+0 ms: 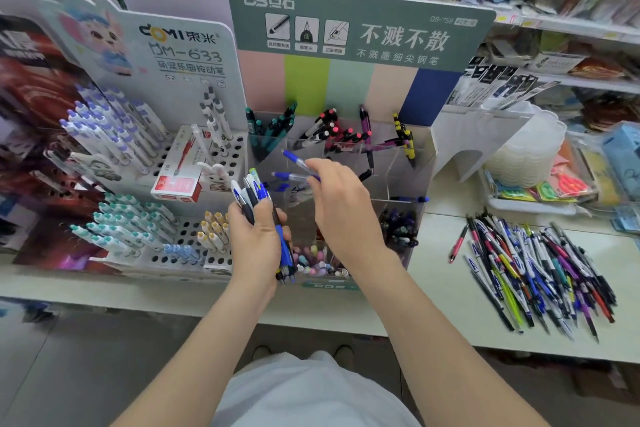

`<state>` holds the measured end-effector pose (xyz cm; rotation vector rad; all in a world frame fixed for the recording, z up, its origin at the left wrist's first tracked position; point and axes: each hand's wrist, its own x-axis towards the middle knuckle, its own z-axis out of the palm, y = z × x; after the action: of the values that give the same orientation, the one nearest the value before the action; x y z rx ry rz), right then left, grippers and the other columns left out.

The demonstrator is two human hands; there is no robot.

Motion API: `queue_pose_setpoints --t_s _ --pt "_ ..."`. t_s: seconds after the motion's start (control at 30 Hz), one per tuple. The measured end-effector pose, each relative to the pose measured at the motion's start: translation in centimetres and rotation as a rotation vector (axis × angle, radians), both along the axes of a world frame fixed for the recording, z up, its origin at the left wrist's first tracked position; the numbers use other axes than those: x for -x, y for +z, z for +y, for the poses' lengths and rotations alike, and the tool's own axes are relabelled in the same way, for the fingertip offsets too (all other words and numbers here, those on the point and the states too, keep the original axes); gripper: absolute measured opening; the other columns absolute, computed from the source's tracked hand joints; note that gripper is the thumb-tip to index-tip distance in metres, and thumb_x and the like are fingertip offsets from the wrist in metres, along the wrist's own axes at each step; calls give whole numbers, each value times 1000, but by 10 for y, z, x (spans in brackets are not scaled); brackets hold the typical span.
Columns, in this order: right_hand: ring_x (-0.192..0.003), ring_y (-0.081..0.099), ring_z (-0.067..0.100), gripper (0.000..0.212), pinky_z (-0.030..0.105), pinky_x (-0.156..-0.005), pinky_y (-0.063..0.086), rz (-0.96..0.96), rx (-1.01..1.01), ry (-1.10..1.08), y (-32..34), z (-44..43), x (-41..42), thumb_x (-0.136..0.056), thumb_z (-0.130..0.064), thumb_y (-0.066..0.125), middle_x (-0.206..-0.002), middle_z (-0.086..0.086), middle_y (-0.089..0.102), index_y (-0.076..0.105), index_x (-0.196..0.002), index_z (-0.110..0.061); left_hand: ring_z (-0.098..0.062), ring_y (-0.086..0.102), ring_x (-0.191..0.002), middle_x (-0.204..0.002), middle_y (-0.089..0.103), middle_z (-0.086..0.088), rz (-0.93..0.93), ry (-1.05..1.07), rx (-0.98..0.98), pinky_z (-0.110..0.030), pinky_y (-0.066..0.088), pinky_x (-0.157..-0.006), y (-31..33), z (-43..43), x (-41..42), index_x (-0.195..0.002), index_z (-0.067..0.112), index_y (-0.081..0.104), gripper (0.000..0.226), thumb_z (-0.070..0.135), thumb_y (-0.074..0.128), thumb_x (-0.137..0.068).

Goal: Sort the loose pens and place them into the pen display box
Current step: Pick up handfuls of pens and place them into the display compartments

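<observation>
My left hand grips an upright bundle of pens, mostly blue, white and black, in front of the clear pen display box. My right hand is over the box's middle compartments and pinches two blue-capped pens that point up and left. The box's back compartments hold teal, pink-tipped, purple and yellow pens. A front compartment holds pastel pens, another dark ones. A large heap of loose pens lies on the white counter to the right.
A white peg display with purple, teal and yellow pens stands left of the box, with a red-and-white pen carton on it. A stack of clear plastic trays sits at the right. Packed shelves rise behind.
</observation>
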<state>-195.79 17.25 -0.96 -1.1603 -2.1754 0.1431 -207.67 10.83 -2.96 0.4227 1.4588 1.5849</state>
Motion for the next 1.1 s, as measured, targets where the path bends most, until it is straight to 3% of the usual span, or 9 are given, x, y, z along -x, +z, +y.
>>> queue_pose_setpoints --t_s 0.1,0.2,0.33,0.43,0.53,0.6,0.7,0.9,1.1 --pt "-91 63 29 38 35 -77 50 -205 55 58 -8 22 21 -86 6 79 -102 9 68 68 -119 -8 -17 55 -59 -85 63 -3 -9 -4 8 -34 47 -54 0 -3 7 -128 13 52 19 23 51 -111" --pt "-100 60 34 30 36 -78 45 -279 147 120 -11 38 37 -95 2 72 -109 13 60 68 -123 -8 -17 62 -68 -93 68 -3 -16 -26 16 -36 54 -63 -2 -5 15 -129 16 54 23 30 56 -111" --pt "-105 63 33 44 38 -89 50 -138 194 102 2 40 39 -100 -15 72 -119 14 61 61 -141 -7 -17 67 -76 -101 72 -4 -10 -70 4 -34 60 -68 -1 -9 21 -131 16 56 29 33 60 -109" --pt "-91 63 20 17 28 -84 51 133 113 22 11 12 26 -99 -13 70 -104 5 65 70 -115 -8 -20 68 -81 -102 71 -6 -56 -92 -15 -34 61 -66 1 -11 24 -130 5 57 36 32 61 -107" --pt "-67 62 9 10 23 -66 50 339 390 -7 11 -26 11 -93 -15 74 -75 -8 66 66 -86 -17 -28 69 -90 -106 70 -15 -105 -132 -24 -43 64 -75 2 -10 29 -127 -2 60 45 36 64 -104" --pt "-65 65 10 15 26 -63 54 376 639 31 4 -45 7 -87 -21 81 -72 -7 70 67 -84 -21 -27 70 -92 -105 70 -16 -123 -138 -19 -43 65 -79 4 -8 29 -127 -3 61 43 34 65 -104" --pt "-73 70 13 24 31 -69 59 403 748 42 -5 -60 6 -83 -30 90 -82 -8 74 69 -94 -27 -22 70 -95 -100 70 -8 -143 -138 -18 -43 63 -85 7 -4 26 -129 2 62 45 33 72 -98" --pt "-66 73 9 19 29 -71 62 360 746 10 -7 -60 2 -96 -18 71 -76 -9 77 76 -114 -21 -25 76 -97 -97 76 -8 -176 -185 1 -36 64 -77 5 -2 26 -125 9 69 45 32 79 -88" --pt "-57 68 16 8 43 -64 59 453 676 -148 -4 -58 7 -96 -15 60 -68 -5 75 58 -99 -23 -20 74 -85 -103 78 -7 -197 -198 -14 -35 63 -75 4 -2 30 -129 13 63 28 17 69 -102"
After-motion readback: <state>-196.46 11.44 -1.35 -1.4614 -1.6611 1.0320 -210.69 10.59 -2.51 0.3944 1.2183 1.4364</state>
